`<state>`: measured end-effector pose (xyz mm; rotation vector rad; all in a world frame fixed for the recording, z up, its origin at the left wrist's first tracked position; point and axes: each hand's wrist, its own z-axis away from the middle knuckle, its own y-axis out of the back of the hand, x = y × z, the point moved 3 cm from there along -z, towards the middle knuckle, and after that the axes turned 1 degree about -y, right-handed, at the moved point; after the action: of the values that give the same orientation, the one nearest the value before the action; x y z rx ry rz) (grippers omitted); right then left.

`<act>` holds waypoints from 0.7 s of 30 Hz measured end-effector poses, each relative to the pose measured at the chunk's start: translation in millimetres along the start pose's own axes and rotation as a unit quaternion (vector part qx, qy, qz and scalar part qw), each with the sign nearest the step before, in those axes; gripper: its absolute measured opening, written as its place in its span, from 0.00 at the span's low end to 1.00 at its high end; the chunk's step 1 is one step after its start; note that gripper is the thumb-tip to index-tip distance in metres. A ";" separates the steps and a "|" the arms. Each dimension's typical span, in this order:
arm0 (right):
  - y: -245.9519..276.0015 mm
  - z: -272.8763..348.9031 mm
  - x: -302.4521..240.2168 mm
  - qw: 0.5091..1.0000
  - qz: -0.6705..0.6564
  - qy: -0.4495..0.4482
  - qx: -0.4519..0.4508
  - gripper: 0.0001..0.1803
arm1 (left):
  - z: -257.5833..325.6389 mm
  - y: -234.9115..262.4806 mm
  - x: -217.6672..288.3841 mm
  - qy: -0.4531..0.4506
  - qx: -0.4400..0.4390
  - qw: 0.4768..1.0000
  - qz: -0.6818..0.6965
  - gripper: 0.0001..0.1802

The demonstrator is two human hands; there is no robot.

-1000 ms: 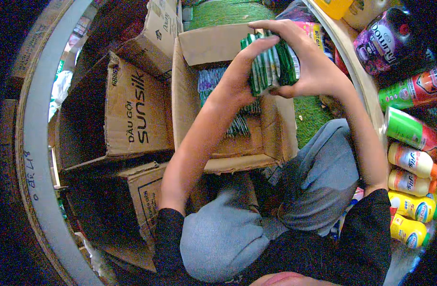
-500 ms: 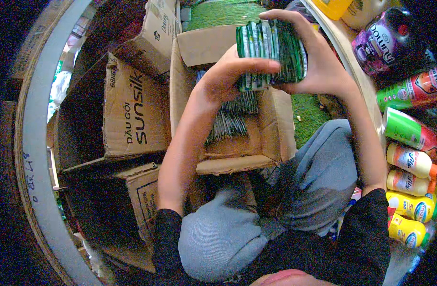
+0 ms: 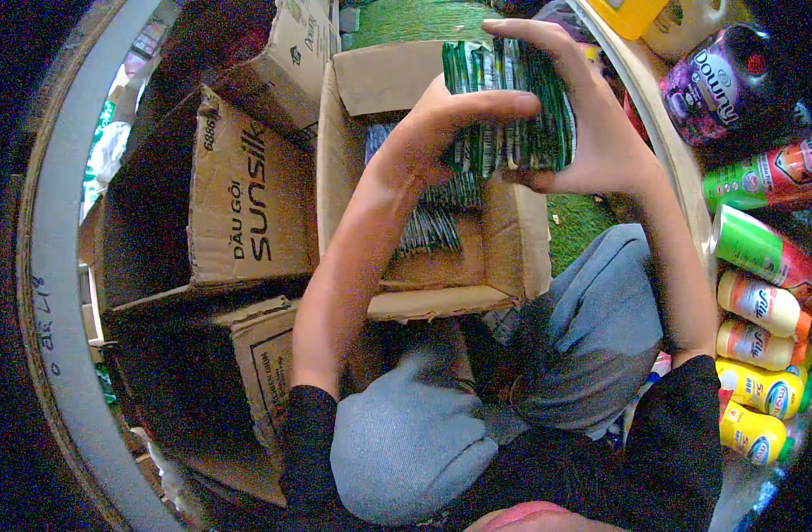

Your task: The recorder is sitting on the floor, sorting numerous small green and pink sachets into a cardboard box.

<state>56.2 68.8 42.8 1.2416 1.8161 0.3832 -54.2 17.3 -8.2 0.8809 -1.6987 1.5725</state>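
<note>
Both my hands grip one thick stack of green sachets point(image 3: 512, 111), held upright above an open cardboard box point(image 3: 512, 257). My left hand point(image 3: 446, 115) clamps the stack's left side with the thumb across its front. My right hand point(image 3: 592, 133) wraps the right side and top. More green sachets point(image 3: 433, 226) lie inside the box below the stack. The box rests on the ground in front of my grey-trousered knees point(image 3: 592, 319).
Several other cardboard boxes point(image 3: 238, 195) stand open to the left, one point(image 3: 255, 381) near my left knee. A shelf edge point(image 3: 663, 133) curves along the right, with bottles point(image 3: 761, 306) in yellow, green and purple behind it. Green matting point(image 3: 574, 230) shows under the box.
The sachet stack has been lifted higher and slightly right, out of the box. My left thumb now lies across its front; both hands keep hold.
</note>
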 end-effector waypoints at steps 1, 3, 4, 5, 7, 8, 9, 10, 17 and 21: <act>0.3 -0.3 0.2 1.000 0.000 0.001 -0.001 0.47 | -2.5 1.7 -1.1 -0.015 -0.004 0.999 -0.029 0.22; -1.2 0.6 2.3 0.997 0.064 0.030 -0.022 0.47 | -4.1 4.1 -4.8 -0.029 -0.005 0.998 -0.057 0.22; 0.6 -0.1 3.7 0.997 0.066 0.030 -0.023 0.47 | -6.5 4.8 -7.2 -0.023 0.007 0.998 -0.054 0.22; 1.9 -0.7 5.1 0.997 0.073 0.023 -0.027 0.46 | -8.2 5.2 -8.9 -0.017 0.020 0.998 -0.050 0.22; 3.1 -0.9 8.9 0.996 0.081 0.014 -0.032 0.46 | -11.5 3.1 -10.9 0.009 0.032 0.999 0.028 0.21; 4.0 -0.3 11.3 0.999 0.050 0.014 -0.017 0.45 | -13.0 2.2 -12.3 0.036 0.043 0.993 0.106 0.21; 5.0 0.4 12.9 1.000 0.019 0.014 -0.002 0.45 | -14.3 1.5 -12.4 0.037 0.042 0.993 0.106 0.21; 5.0 -1.4 10.9 1.000 0.016 0.015 -0.003 0.45 | -13.4 2.2 -11.0 0.035 0.039 0.994 0.097 0.21; 6.4 -5.9 -0.5 0.999 0.027 0.023 0.008 0.35 | -8.2 2.2 -2.7 -0.005 0.000 0.999 0.036 0.21; -5.3 -23.2 32.8 0.949 -0.079 0.295 0.082 0.40 | -8.7 1.5 -1.2 0.007 -0.008 1.000 0.027 0.22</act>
<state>30.8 99.7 36.5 1.1534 2.4826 0.5657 -54.6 26.1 -9.4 0.8207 -1.7372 1.5954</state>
